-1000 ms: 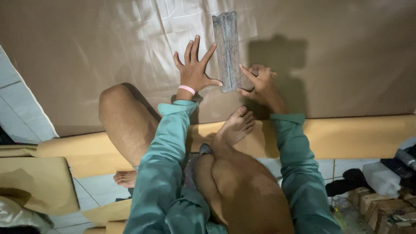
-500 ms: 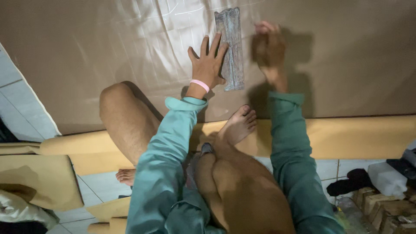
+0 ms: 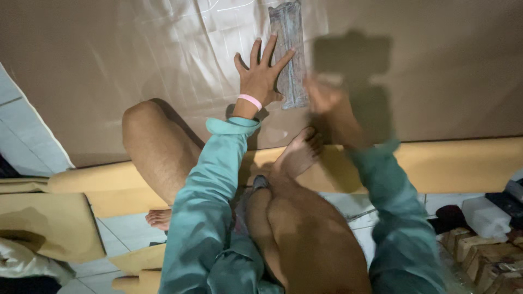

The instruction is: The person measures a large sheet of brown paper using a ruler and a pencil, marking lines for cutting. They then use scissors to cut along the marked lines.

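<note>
My left hand (image 3: 260,76) lies flat with fingers spread on a large brown sheet (image 3: 109,71) covered with clear plastic. Its fingertips rest against the left edge of a long, narrow grey strip (image 3: 290,51) that lies lengthwise on the sheet. My right hand (image 3: 322,97) is blurred with motion, just right of the strip's near end; I cannot tell whether it grips anything. Both arms wear teal sleeves, and a pink band circles my left wrist.
My bare legs are folded under me, one foot (image 3: 297,155) at the sheet's near edge. Tan cardboard pieces (image 3: 49,223) lie on the white tiled floor at left. Small brown boxes (image 3: 479,258) and dark and white items sit at the lower right.
My right hand went up along the strip's right side, then came back down to its near end. My left hand slid slightly toward the strip.
</note>
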